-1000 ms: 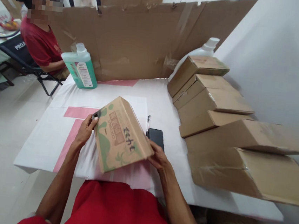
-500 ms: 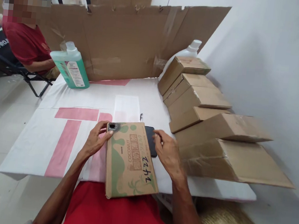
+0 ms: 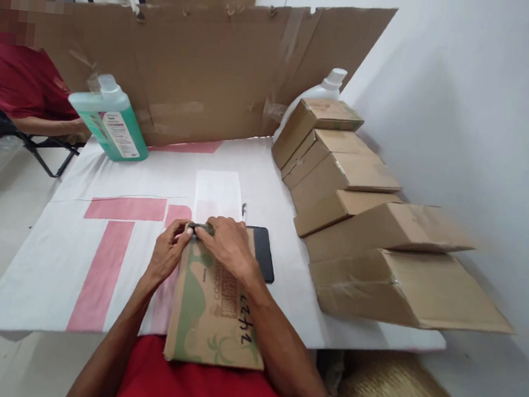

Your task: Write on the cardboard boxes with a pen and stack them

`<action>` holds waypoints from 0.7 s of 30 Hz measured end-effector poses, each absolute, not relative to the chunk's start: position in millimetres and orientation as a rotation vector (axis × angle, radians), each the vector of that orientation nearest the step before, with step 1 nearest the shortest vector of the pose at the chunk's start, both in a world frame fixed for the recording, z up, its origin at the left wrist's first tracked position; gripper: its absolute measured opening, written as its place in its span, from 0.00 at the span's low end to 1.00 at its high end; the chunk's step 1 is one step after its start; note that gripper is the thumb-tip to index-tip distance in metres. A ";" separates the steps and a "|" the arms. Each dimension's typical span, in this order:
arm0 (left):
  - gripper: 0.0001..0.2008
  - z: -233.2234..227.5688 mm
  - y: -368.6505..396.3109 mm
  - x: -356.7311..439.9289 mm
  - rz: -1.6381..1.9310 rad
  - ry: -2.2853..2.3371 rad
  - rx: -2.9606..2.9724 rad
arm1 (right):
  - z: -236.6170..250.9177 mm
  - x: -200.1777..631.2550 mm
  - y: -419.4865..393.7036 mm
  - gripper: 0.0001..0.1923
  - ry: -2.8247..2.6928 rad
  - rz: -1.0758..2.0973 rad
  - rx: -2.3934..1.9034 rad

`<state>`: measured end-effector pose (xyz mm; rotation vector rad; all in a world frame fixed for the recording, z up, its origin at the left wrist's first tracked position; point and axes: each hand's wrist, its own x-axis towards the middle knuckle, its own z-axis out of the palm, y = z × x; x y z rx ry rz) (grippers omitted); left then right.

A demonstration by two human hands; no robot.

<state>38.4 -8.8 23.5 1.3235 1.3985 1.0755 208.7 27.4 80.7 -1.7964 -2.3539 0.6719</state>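
Note:
A flat brown carton (image 3: 209, 315) with green coconut print and handwritten numbers lies on the table's near edge, overhanging my lap. My left hand (image 3: 168, 256) grips its far left corner. My right hand (image 3: 225, 243) rests on the carton's far edge, fingers pinching a small dark piece there beside the left fingertips. A black phone (image 3: 263, 258) lies just right of my right hand, with a pen (image 3: 243, 209) beyond it.
A row of leaning flat cartons (image 3: 361, 214) fills the table's right side. A green liquid bottle (image 3: 110, 122) stands far left, a white jug (image 3: 319, 91) far right, in front of a cardboard screen (image 3: 211, 68). Another person in red (image 3: 18, 84) sits at left.
The carton went from tilted up in both hands to lying flat on the table edge. My right hand moved from its right side onto the far edge, beside the left hand.

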 end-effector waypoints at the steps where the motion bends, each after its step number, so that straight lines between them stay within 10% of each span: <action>1: 0.18 23.9 -6.1 38.2 1.071 1.420 1.323 | 81.2 204.9 27.4 0.21 -2.327 0.684 -1.837; 21: 0.17 37.7 9.5 45.7 0.984 1.594 1.340 | 75.5 208.6 19.7 0.19 -2.305 0.685 -1.736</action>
